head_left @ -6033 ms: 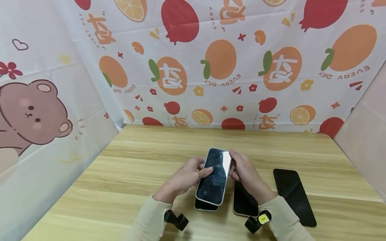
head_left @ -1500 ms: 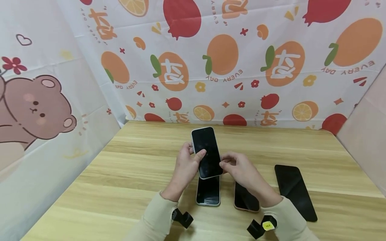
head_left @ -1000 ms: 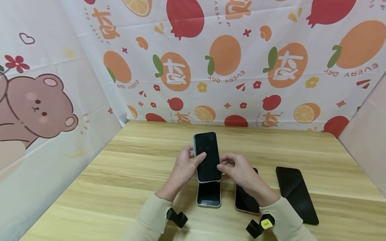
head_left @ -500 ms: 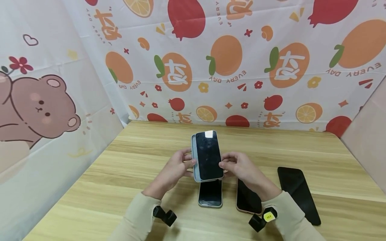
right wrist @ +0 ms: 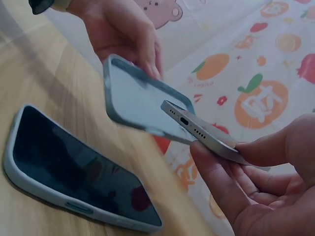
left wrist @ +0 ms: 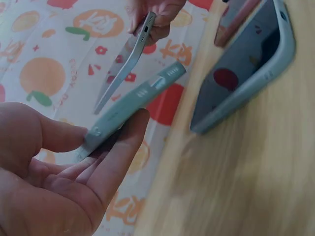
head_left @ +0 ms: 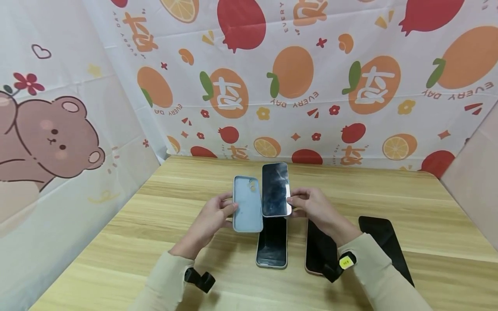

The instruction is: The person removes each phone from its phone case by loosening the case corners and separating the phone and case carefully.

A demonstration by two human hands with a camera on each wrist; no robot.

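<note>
My left hand (head_left: 210, 218) pinches an empty light blue phone case (head_left: 247, 207) by its left edge, its inside facing up. A bare phone (head_left: 275, 190) is gripped at its right edge by my right hand (head_left: 317, 211), just right of the case and a little higher. Below both, a phone in a pale case (head_left: 271, 248) lies on the table. In the left wrist view the blue case (left wrist: 133, 105) is edge-on between thumb and fingers. The right wrist view shows the bare phone (right wrist: 206, 132) between thumb and fingers, overlapping the case (right wrist: 142, 98) in the picture.
A phone with a pinkish edge (head_left: 319, 246) lies under my right forearm. Farther right is a larger black phone (head_left: 385, 237), partly covered by the sleeve. The wooden table (head_left: 136, 233) meets a fruit-print cloth (head_left: 292, 121) at its back edge.
The bare phone has come out of the blue case. My left hand has moved left with the case, and my right hand holds the phone apart from it, slightly higher.
</note>
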